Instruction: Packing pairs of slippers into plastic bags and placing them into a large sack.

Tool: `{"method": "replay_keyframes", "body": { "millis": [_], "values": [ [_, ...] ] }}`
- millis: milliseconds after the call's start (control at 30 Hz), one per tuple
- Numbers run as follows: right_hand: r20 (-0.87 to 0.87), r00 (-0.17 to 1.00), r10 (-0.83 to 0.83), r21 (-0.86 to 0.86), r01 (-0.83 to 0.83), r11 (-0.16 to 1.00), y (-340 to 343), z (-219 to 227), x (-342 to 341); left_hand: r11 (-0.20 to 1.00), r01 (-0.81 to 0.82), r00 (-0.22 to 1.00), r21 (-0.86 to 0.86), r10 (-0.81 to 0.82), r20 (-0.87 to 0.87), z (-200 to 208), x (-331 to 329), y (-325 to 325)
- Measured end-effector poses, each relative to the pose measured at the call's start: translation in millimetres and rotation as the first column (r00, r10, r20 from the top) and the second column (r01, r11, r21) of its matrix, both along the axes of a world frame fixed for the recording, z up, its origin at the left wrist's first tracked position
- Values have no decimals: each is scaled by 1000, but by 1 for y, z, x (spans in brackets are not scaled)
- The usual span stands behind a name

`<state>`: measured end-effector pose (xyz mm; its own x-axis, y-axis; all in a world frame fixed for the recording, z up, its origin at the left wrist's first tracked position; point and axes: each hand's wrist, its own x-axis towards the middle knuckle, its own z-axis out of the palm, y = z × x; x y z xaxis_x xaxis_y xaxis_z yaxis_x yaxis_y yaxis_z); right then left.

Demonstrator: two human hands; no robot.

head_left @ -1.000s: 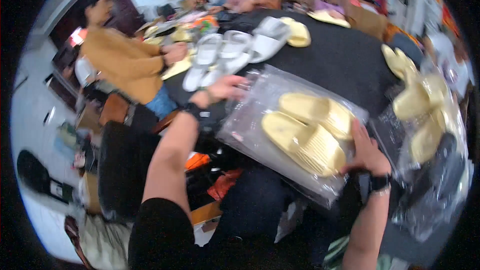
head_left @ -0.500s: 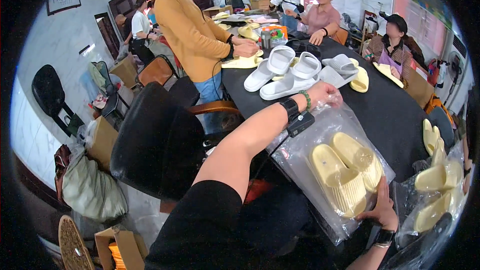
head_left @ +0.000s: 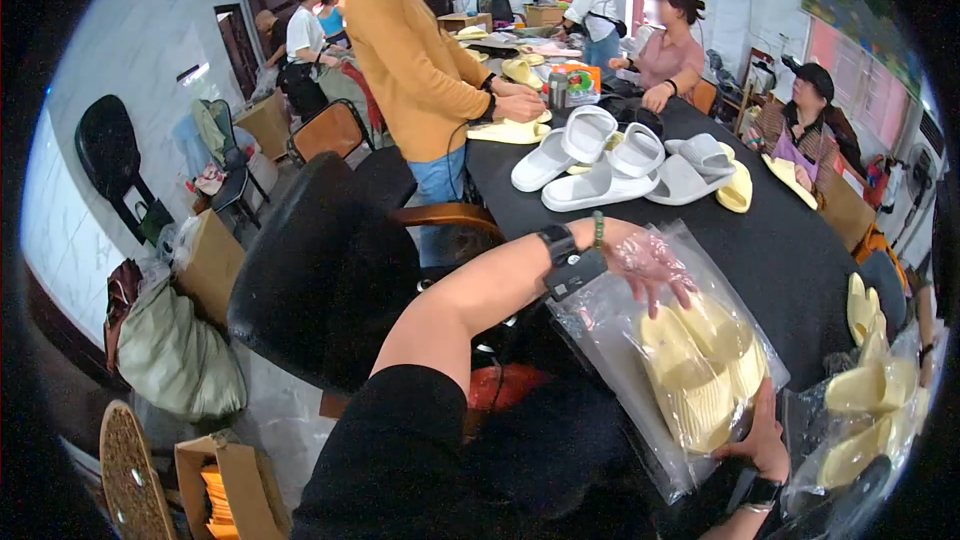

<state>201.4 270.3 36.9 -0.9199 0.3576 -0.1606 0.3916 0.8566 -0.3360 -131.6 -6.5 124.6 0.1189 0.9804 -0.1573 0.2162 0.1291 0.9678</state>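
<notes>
A pair of pale yellow slippers (head_left: 700, 405) lies in a clear plastic bag (head_left: 600, 325) at the near side of the black table. My left hand (head_left: 648, 258) reaches into the upper part of the bag, seen through the film, its fingers spread and pointing down at the slippers' far ends. No item shows in that hand. At the lower right corner my right hand (head_left: 765, 445) grips the near end of the slippers through the bag, thumb on one side and fingers on the other. The fingertips are partly hidden.
Grey slippers (head_left: 605, 185) stand farther back on the black table (head_left: 800, 270). More bagged yellow slippers (head_left: 860, 430) lie at the right. A black chair (head_left: 310, 270) stands at my left. A person in a mustard top (head_left: 400, 60) handles a yellow slipper across the table; others sit beyond.
My left hand has come down from the bag's far edge, its fingers opening out under the film toward the slippers. My right hand keeps its hold. The view has turned slightly left.
</notes>
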Motion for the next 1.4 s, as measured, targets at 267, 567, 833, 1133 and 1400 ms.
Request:
{"method": "replay_keyframes", "body": {
  "millis": [267, 567, 833, 1133, 1400],
  "values": [
    [-58, 994, 94, -73, -98, 993, 9, -16, 3, 974, 104, 872, 201, 9, -490, -76, -8, 60],
    [10, 992, 128, -6, -128, 992, 44, -37, 1, 696, 435, 555, 572, 293, -779, -113, 31, 117],
    [-19, 999, 39, -54, -40, 998, 4, -6, 2, 705, 212, 749, 677, 328, -576, -99, 68, 116],
    [38, 999, 21, 35, -22, 999, -9, 3, -4, 913, 108, 588, 394, 261, -766, -132, 72, 158],
    [108, 994, -13, 21, 11, 1000, 1, 0, -1, 850, -39, 816, 525, 330, -474, -95, 48, 82]
  ]
}}
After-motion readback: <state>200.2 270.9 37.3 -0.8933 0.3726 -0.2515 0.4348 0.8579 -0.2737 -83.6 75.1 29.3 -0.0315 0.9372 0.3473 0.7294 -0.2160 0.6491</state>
